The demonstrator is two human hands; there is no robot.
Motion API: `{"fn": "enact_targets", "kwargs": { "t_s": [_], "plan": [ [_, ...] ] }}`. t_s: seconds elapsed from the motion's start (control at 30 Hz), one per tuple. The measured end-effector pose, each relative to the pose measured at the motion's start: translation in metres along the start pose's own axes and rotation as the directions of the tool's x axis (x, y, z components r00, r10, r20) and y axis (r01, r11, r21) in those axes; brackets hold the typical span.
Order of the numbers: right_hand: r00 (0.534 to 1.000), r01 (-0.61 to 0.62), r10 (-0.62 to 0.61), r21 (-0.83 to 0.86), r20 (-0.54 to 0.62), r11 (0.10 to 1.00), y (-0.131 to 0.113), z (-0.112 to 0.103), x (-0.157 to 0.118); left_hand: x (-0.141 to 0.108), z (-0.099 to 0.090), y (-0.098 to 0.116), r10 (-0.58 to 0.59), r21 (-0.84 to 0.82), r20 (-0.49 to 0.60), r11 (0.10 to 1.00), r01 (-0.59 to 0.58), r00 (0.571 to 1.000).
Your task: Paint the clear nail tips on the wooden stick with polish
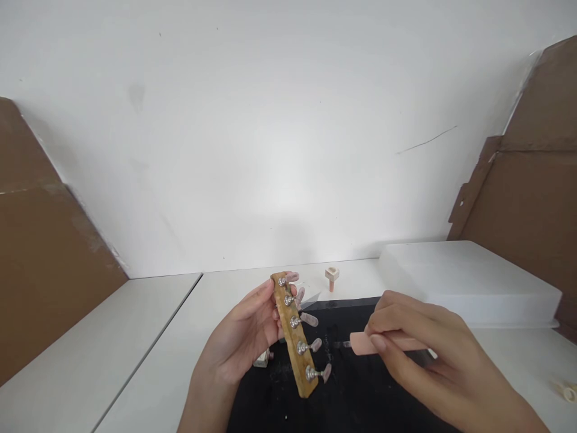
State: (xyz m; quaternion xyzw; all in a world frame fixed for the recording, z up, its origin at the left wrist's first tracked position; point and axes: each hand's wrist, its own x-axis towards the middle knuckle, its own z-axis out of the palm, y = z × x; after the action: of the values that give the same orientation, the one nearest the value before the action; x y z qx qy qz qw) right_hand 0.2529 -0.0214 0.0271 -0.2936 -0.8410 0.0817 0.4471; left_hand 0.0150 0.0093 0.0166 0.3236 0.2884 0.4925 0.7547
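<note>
My left hand grips a long yellow-brown strip that is tilted upright. Along it stand several silver knobs, each bearing a pale pink nail tip. A pink handle is pinched in my right hand; its thin, clear end points left towards the strip without touching it. Beneath both hands lies a black mat. Partly hidden behind my left hand, a small bottle rests on the mat.
A small pale piece on a pink stem stands behind the mat. At the right are a white box and a cream ring-like item. Brown cardboard panels flank both sides, with a white wall at the back.
</note>
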Motion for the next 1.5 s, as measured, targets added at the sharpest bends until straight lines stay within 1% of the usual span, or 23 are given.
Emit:
{"fn": "enact_targets", "kwargs": {
  "t_s": [0.23,0.57,0.67,0.8,1.0,1.13,1.33,1.5],
  "plan": [
    [1.000,0.006,-0.006,-0.022,0.018,1.000,0.001,-0.001,-0.001,0.000,-0.001,0.001,-0.006,-0.011,0.004,1.000,0.006,1.000],
    [1.000,0.017,-0.016,-0.024,0.026,1.000,0.003,-0.002,-0.002,0.001,-0.002,0.000,0.000,-0.013,0.041,1.000,0.001,0.999],
    [1.000,0.006,-0.006,-0.007,0.030,1.000,0.002,-0.002,-0.001,0.001,-0.002,0.002,0.008,-0.023,0.041,1.000,-0.007,0.999],
    [0.998,-0.008,0.006,0.043,0.064,0.999,0.001,-0.003,0.000,0.002,-0.002,0.003,0.007,-0.021,0.035,1.000,-0.007,0.999],
    [0.996,0.020,-0.032,0.142,0.084,0.990,0.001,-0.004,0.002,0.006,0.001,0.004,0.009,-0.029,0.050,1.000,-0.008,0.999],
    [0.996,0.001,-0.017,0.179,0.087,0.984,0.000,-0.003,0.004,0.005,0.004,0.005,0.009,-0.034,0.046,0.999,-0.008,0.999],
    [0.998,0.002,-0.011,0.173,0.054,0.985,-0.002,-0.002,0.005,0.002,0.007,0.005,0.015,-0.031,0.045,0.999,-0.013,0.999],
    [0.998,0.010,-0.019,0.149,0.061,0.989,-0.001,-0.002,0.007,0.001,0.008,0.005,0.013,-0.023,0.040,1.000,-0.012,0.999]
  ]
}}
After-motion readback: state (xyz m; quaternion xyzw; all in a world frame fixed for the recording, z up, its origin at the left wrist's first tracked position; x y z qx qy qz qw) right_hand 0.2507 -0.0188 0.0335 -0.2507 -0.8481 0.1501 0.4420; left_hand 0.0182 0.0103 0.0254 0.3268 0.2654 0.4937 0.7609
